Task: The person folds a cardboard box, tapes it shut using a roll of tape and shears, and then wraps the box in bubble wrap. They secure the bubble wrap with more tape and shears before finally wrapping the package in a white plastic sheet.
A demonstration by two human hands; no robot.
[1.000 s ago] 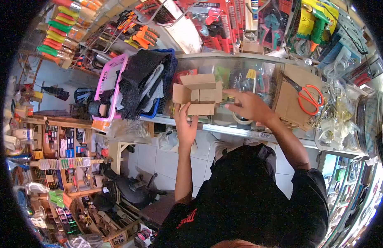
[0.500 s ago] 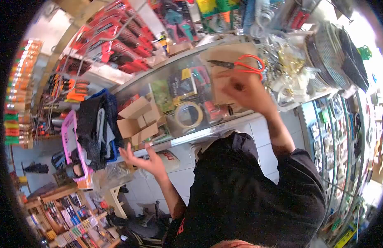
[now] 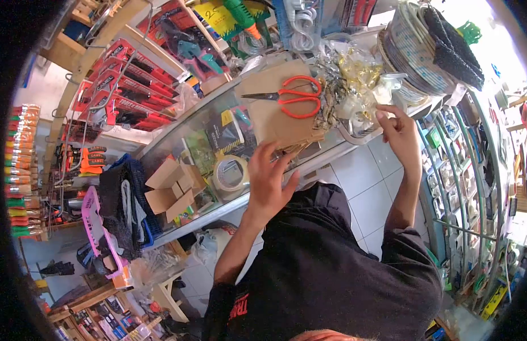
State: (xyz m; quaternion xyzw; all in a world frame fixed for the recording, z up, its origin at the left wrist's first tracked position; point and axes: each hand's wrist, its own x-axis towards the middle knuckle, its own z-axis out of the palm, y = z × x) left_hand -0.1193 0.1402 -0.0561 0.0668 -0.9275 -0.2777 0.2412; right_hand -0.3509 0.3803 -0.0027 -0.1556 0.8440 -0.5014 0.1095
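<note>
My left hand [image 3: 269, 183] hangs over the front edge of the glass counter, fingers spread, just below a stack of brown cardboard sheets [image 3: 269, 126]. Red-handled scissors [image 3: 300, 98] lie on the stack, blades pointing left. At the counter's right part, my right hand [image 3: 401, 133] is beside clear plastic bags of small gold and silver pieces [image 3: 360, 77]; its fingers are bent, and whether its fingertips hold anything is too small to tell. Left of my left hand, a roll of clear tape [image 3: 230, 172] sits on the glass near an open small cardboard box [image 3: 175, 188].
The glass counter [image 3: 189, 224] runs diagonally, its metal edge nearest my body. Coiled hose [image 3: 414, 51] is at the back right. A pink basket [image 3: 98, 227] stands at the left. Glass shelves of goods [image 3: 462, 187] rise at the right, and packaged red tools [image 3: 127, 85] hang behind.
My view has shifted toward the right. My right hand has left the scissors area for the plastic bags. My left hand has come from beyond the counter's front edge to near the cardboard.
</note>
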